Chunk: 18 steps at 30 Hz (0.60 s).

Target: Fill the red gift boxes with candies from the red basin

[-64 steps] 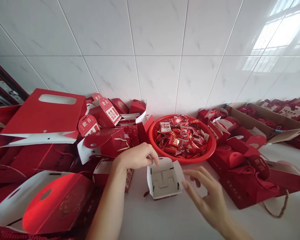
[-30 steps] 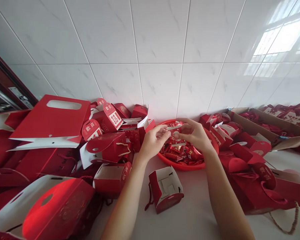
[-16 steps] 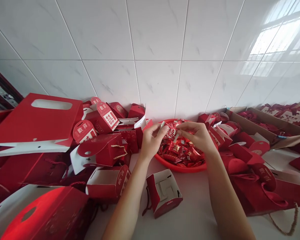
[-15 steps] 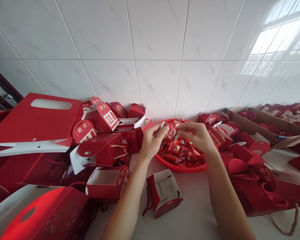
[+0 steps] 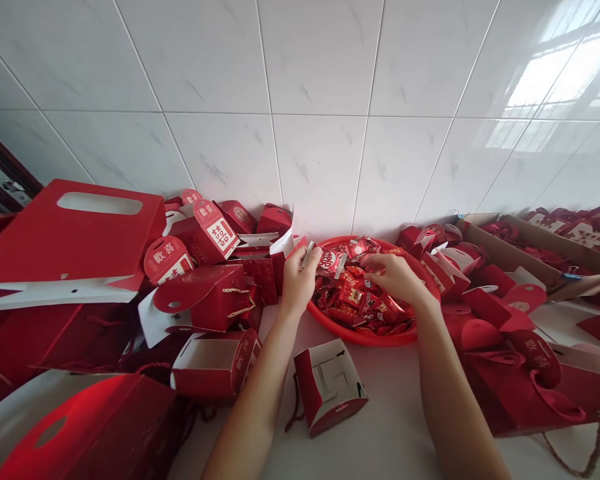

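Observation:
My left hand (image 5: pixel 300 277) pinches a red and white candy packet (image 5: pixel 331 262) over the left side of a round red basket (image 5: pixel 380 341). Wrapped red candies (image 5: pixel 357 298) fill the basket. Over its right side is my right hand (image 5: pixel 393 275), its fingers bent down at the candies; whether they grip one cannot be made out. Between my forearms an open red box (image 5: pixel 330 387) stands on the white surface, with its pale inside facing up and a dark cord at its left.
Red gift boxes (image 5: pixel 207 297) are piled on the left, with a large red box (image 5: pixel 75 233) behind. More red boxes (image 5: pixel 500 300) lie on the right beside a cardboard tray (image 5: pixel 510 253). A tiled wall (image 5: pixel 320 167) rises behind.
My right hand has let go of the packet's right side and moved slightly right and down to the candies. My left hand still holds the packet, slightly further left.

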{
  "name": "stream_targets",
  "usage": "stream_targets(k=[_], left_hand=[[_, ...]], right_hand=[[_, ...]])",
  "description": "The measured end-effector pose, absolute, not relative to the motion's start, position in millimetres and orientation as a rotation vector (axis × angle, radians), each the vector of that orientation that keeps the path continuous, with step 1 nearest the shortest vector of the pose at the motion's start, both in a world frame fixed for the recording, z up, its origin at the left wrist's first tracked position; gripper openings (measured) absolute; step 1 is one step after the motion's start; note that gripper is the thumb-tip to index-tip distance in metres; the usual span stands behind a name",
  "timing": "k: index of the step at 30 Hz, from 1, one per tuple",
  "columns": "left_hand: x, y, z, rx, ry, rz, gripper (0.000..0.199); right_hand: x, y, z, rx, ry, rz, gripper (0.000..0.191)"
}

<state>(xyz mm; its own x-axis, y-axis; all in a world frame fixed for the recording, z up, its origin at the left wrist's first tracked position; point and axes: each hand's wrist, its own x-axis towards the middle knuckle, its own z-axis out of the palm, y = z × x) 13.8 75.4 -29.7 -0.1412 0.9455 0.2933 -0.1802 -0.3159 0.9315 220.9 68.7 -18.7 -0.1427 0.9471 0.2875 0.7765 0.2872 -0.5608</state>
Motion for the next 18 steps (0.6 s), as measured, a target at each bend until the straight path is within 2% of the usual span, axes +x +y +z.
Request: stream_targets(k=[9,18], left_hand=[[17,79,-33,1.112,0.966,1.565,0.032],[24,82,-44,1.033,0.934,1.435,0.028]], right_hand=[[204,63,-19,-1.396,-2.341,0.602,0.036],[208,65,-20,-1.345,-2.368,0.672,0.02]])
